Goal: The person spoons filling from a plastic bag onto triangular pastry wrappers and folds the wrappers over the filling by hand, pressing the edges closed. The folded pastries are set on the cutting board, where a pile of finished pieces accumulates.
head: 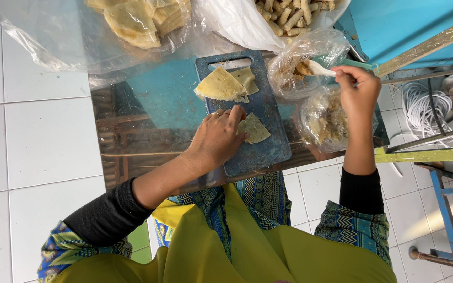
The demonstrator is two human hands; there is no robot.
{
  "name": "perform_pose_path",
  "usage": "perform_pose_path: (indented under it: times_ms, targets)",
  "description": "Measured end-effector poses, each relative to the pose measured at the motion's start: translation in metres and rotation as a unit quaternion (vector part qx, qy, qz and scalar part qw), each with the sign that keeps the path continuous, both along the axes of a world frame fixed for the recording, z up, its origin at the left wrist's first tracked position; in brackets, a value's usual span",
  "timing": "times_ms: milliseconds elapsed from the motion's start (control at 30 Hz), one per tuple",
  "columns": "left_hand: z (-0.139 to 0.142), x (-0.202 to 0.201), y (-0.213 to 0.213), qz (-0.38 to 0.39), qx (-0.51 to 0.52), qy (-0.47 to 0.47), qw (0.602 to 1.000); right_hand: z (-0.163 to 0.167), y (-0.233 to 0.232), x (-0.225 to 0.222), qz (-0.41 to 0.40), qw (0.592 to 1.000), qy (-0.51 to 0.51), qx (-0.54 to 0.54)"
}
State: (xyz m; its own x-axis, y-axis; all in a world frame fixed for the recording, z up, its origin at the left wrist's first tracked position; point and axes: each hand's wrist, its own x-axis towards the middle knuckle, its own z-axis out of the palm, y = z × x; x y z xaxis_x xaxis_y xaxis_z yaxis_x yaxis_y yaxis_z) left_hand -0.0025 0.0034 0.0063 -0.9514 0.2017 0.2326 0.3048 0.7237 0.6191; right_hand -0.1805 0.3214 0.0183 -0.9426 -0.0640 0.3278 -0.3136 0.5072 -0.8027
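The wrapper (254, 128) lay flat on the blue board (268, 152), pinned at its edge by the left hand (217, 137), fingers flat and closed on nothing. The right hand (357, 88) gripped a spoon (318, 68) dipped into the bag (300, 65) of filling. A modest scoop, set mid-wrapper, would probably fold cleanest. More wrappers (226, 84) lay further up the board.

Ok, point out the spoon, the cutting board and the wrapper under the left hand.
spoon (316, 68), head view, on its white bowl.
cutting board (268, 147), head view, on bare blue surface near its right edge.
wrapper (257, 130), head view, on the yellow triangle beside the left hand's fingertips.
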Motion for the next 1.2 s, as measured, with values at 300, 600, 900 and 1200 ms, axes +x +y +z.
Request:
perform_pose_path:
  times_ms: [300, 600, 900, 1200]
  targets:
    - [0.003, 0.002, 0.001, -0.007, -0.012, -0.017, 1.000, 0.020, 0.008, 0.056, 0.012, 0.999, 0.036, 0.017]
    - [-0.001, 0.001, 0.001, -0.001, -0.006, -0.006, 1.000, 0.006, -0.057, 0.136, 0.135, 0.990, 0.042, 0.021]
    - [-0.003, 0.002, 0.005, 0.019, 0.008, 0.008, 1.000, -0.002, -0.074, 0.159, 0.086, 0.973, 0.168, 0.132]
    - [-0.003, 0.002, 0.005, 0.025, 0.001, 0.024, 0.999, -0.007, -0.075, 0.163, 0.073, 0.977, 0.160, 0.120]
